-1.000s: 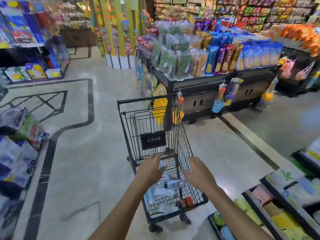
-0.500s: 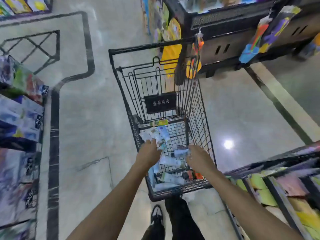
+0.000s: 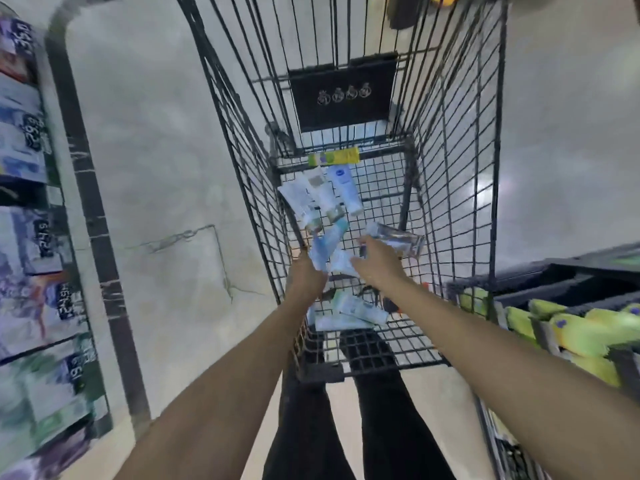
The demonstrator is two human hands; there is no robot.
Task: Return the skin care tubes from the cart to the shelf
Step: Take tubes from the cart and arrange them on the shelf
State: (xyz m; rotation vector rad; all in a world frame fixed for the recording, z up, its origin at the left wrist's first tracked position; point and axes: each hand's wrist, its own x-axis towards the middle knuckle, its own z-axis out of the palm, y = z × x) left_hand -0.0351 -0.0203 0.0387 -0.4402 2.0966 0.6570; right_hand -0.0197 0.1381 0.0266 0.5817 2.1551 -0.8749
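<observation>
Both hands have dropped deep into the cart (image 3: 460, 140): left hand (image 3: 306, 275) pinching a blue tube (image 3: 323, 245), right hand (image 3: 375, 259) apparently closing on a clear tube (image 3: 398, 237). More tubes (image 3: 320, 195) lie beyond them; gathering has begun.

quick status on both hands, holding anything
Left hand: closed on a blue tube in the cart.
Right hand: closed on a clear tube.

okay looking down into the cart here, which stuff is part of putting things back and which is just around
Part of the job:
- tubes on the cart floor
- clear tube at the right hand
- blue tube at the left hand
- shelf on the right

Just around:
- black sign in the cart
- priced packs on the left
</observation>
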